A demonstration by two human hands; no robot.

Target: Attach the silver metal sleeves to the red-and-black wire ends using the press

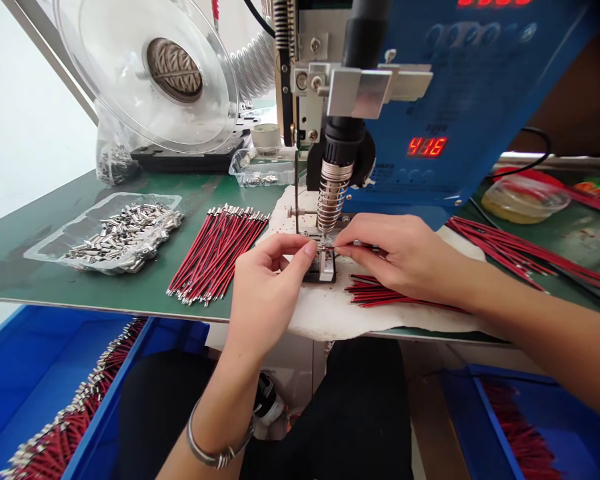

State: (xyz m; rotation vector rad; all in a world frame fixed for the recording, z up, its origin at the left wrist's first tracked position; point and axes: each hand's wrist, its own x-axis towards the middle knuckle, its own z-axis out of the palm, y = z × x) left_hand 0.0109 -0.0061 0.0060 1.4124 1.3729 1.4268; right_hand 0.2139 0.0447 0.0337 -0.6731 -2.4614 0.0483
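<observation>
At the small metal fixture [326, 267] under the soldering machine's spring-wrapped tip [334, 197], my two hands meet from either side. My left hand [273, 283] pinches thumb and forefinger at the fixture's left side; what lies between them is too small to make out. My right hand [393, 253] is closed in a pinch on a thin red and black wire, its end reaching toward the fixture. Below my right hand lies a bundle of red and black wires [380, 293] on a pale cloth [325, 320].
Left of my hands are a pile of wires with metal ends [217, 253] and a plastic tray [45, 250] of metal connectors. A clear fume hood [105, 67] stands behind. The blue control box [405, 180] rises close behind my right hand. Blue bins [125, 393] sit below the table.
</observation>
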